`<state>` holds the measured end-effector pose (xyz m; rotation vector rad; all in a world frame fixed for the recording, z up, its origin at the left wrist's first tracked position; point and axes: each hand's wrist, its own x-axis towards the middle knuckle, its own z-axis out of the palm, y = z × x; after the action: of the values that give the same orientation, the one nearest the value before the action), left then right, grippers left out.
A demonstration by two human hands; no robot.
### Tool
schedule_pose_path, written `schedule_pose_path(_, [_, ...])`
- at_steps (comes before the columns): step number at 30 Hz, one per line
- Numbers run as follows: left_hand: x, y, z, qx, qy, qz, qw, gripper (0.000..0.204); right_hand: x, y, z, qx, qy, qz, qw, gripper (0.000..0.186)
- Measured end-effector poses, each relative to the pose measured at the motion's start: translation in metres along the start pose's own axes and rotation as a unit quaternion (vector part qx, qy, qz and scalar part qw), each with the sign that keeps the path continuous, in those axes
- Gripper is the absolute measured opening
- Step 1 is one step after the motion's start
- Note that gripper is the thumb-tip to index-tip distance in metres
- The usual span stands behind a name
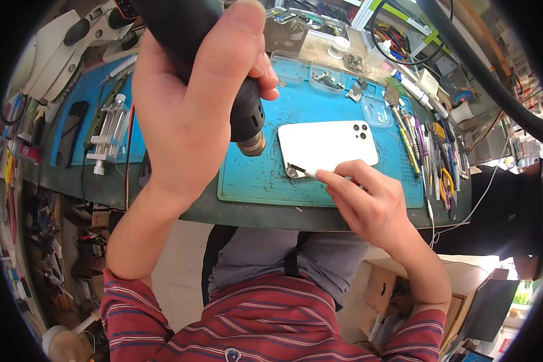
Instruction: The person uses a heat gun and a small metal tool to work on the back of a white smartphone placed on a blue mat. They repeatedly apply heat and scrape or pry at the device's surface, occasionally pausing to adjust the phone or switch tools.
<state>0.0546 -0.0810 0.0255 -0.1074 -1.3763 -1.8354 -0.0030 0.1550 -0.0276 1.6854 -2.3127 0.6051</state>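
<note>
My left hand (193, 108) grips a black hot-air tool (245, 114) high over the blue mat (247, 187), its metal nozzle angled down toward a white phone (320, 142). The phone lies back up, with three camera lenses at the upper right. My right hand (365, 199) pinches a thin tool (311, 174) with a white handle and dark end, which reaches the phone's lower left corner. A small dark piece (292, 170) is at that corner; whether it is attached, I cannot tell.
Clear trays (326, 77) with small parts stand behind. Pens and pliers (445, 184) line the right. A microscope (66, 51), black phone (72, 133) and metal clamp (110, 137) are at left. A black cable (489, 78) arches overhead at right. A drawer cabinet (380, 289) stands below.
</note>
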Motion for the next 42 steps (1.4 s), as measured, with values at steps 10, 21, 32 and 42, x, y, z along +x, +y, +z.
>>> schedule_pose_path(10, [0.0,-0.003,0.007,-0.007,0.0,-0.01,1.0,0.045,0.0,0.004,0.006,0.02,0.009,0.009,1.0,0.028])
schedule_pose_path(21, [-0.001,-0.01,0.009,0.017,-0.009,0.004,1.0,0.046,0.0,0.006,0.008,0.019,0.007,0.01,1.0,0.03])
schedule_pose_path(32, [-0.003,-0.014,0.016,0.044,0.008,0.008,0.999,0.046,0.002,0.011,0.008,0.027,0.003,-0.003,1.0,0.034])
schedule_pose_path(42, [-0.005,-0.029,0.015,0.021,-0.096,-0.017,0.995,0.042,-0.001,0.017,0.013,0.044,0.009,-0.007,0.999,0.032])
